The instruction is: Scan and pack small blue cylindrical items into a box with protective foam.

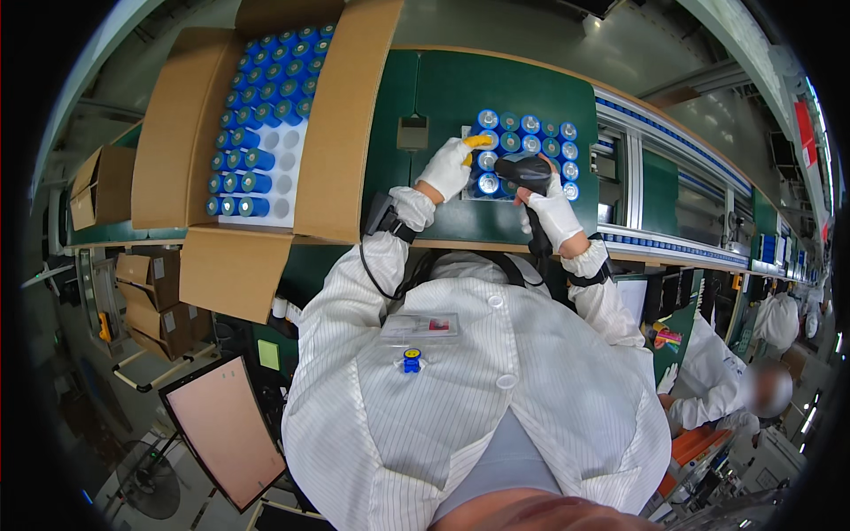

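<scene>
Head view: right hand point(553, 208) around scanner point(524, 173)

A white, finely striped coat point(460, 389) with round snap buttons and elastic cuffs was worn, white gloves covered the left hand point(450, 168) and right hand point(553, 212), and black bands with a cable were strapped around both wrists.
</scene>
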Available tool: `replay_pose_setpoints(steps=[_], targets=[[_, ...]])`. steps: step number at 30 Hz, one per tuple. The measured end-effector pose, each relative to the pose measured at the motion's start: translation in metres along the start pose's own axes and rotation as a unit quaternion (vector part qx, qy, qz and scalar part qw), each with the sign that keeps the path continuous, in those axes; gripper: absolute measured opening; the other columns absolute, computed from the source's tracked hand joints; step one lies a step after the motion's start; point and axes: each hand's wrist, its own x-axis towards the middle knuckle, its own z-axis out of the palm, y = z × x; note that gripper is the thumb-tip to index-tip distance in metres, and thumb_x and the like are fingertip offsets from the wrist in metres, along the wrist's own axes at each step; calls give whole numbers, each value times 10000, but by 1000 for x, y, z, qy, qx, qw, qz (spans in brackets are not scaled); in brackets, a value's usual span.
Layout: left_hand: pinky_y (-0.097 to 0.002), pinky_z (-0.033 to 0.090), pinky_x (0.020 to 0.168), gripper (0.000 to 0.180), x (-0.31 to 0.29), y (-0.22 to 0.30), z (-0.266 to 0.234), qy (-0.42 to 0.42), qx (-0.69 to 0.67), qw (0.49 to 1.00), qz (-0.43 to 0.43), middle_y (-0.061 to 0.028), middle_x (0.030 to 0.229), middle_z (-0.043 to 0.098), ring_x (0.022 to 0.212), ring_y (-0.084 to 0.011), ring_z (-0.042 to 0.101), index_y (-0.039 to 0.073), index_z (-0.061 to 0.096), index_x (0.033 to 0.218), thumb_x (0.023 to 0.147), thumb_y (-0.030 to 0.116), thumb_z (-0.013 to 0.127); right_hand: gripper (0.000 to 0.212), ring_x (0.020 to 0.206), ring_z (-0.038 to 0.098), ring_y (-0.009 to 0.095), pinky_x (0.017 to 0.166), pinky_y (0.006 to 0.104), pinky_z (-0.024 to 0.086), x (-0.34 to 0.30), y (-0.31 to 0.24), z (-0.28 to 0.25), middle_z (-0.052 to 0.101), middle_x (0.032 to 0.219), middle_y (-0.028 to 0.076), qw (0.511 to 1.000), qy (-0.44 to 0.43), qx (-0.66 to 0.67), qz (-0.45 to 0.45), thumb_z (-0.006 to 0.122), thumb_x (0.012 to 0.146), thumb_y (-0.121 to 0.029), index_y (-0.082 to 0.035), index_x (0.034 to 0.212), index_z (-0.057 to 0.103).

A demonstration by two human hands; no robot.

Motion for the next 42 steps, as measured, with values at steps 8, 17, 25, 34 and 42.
replay_pose_setpoints(steps=[8, 17, 25, 34, 42], targets=[[-412, 496, 874, 392, 1, -6, 5, 11, 20, 1000, 7, -190, 1048, 598, 984, -388, 603, 52, 610, 1214, 832, -34, 582, 885, 517, 552, 135, 408, 277, 452, -25, 15, 1, 631, 918, 96, 998, -33, -40, 31, 611, 862, 45, -186, 1563, 123], [-396, 509, 878, 408, -3, 11, 4, 17, 20, 1000, 2, -170, 1102, 610, 1016, -368, 615, 78, 604, 1255, 855, 1, 624, 887, 478, 533, 119, 420, 274, 446, -27, 24, -7, 629, 877, 88, 996, -67, -38, 47, 636, 879, 33, -232, 1562, 136], [-400, 491, 964, 696, -52, 65, 16, 95, 151, 974, -138, -174, 1221, 602, 1133, -350, 579, 52, 600, 1251, 662, 289, 886, 912, 485, 545, 120, 418, 260, 456, -37, 17, -49, 647, 971, 136, 998, 31, 21, -52, 603, 888, 66, -260, 1562, 83], [-413, 554, 720, 468, -50, 57, 53, 140, 178, 966, -128, -142, 931, 705, 829, -345, 680, 92, 702, 1077, 708, 344, 845, 775, 533, 577, 145, 450, 274, 487, -22, 18, -88, 658, 908, 127, 989, 84, 46, -113, 614, 922, -9, -164, 1540, 173], [-432, 554, 739, 437, -50, 51, 54, 131, 183, 968, -110, -167, 938, 707, 849, -364, 680, 74, 691, 1098, 747, 296, 827, 775, 541, 577, 146, 441, 271, 476, -20, 3, -89, 651, 900, 120, 987, 73, 39, -135, 619, 916, -14, -155, 1542, 185]])
